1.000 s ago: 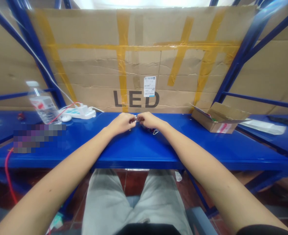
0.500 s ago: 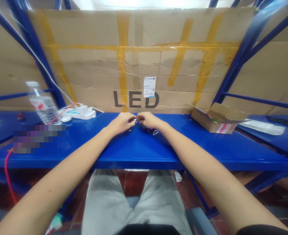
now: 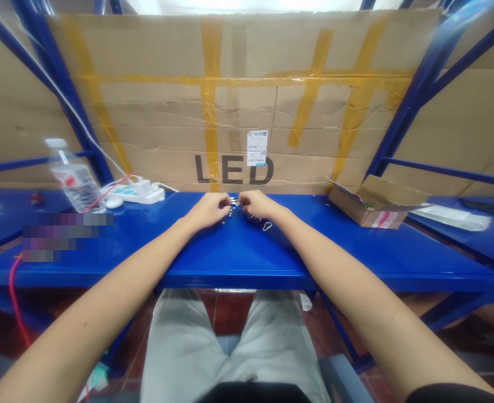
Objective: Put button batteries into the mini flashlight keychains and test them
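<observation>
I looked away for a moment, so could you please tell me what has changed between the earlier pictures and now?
The right hand has shifted slightly rightward, widening its gap from the left hand, so more of the small silvery metal pieces at their fingertips shows. Nothing was clearly taken up or let go. The carabiner, plastic bottle, power strip and open cardboard box stayed put.

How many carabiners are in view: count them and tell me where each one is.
1: the silver carabiner lies on the blue table, on the near side of the right hand. Others could be hidden beneath that hand or the left hand.
</observation>
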Motion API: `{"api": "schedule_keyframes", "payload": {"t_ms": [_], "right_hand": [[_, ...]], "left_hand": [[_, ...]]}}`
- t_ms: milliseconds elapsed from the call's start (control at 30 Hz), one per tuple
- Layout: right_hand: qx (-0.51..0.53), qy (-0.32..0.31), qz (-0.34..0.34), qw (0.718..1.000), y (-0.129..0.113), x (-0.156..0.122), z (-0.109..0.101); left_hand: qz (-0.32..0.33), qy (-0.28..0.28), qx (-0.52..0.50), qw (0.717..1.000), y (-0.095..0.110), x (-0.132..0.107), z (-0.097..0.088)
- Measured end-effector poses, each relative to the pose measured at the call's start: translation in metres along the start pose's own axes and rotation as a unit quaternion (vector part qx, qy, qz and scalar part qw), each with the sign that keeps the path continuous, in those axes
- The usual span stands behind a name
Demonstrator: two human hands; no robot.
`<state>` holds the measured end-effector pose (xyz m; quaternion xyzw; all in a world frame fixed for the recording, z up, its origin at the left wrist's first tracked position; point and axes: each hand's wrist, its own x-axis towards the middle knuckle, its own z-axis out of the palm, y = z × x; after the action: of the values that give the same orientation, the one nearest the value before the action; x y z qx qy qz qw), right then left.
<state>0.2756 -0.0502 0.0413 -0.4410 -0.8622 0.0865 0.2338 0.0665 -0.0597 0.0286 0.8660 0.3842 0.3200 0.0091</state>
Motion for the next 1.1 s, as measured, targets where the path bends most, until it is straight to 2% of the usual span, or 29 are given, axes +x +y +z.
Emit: {"api": "schedule_keyframes", "payload": {"t_ms": [133,233,500,800,900,1100], "right_hand": [[-0.016,-0.014,0.016,1.000,0.001,-0.001,-0.001],[-0.015,-0.021,0.019,1.000,0.000,-0.001,-0.001],[-0.015,-0.028,0.033,0.999,-0.004,-0.002,-0.001],[0.009,-0.018,0.018,1.000,-0.001,0.000,0.000],[0.022,-0.019,0.013,0.999,0.001,0.000,0.001],[0.024,-0.025,0.008,0.999,0.005,0.002,0.003]], "left_hand": [[0.005,-0.075,0.025,0.997,-0.008,-0.001,0.002],[0.001,-0.102,0.019,0.995,-0.014,0.000,0.006],[-0.010,-0.095,0.000,0.995,-0.012,0.000,0.001],[-0.044,-0.019,-0.119,0.992,0.000,0.000,-0.004],[-0.062,-0.032,-0.165,0.984,-0.003,0.000,-0.001],[-0.071,-0.078,-0.180,0.978,-0.008,-0.001,0.004]]}}
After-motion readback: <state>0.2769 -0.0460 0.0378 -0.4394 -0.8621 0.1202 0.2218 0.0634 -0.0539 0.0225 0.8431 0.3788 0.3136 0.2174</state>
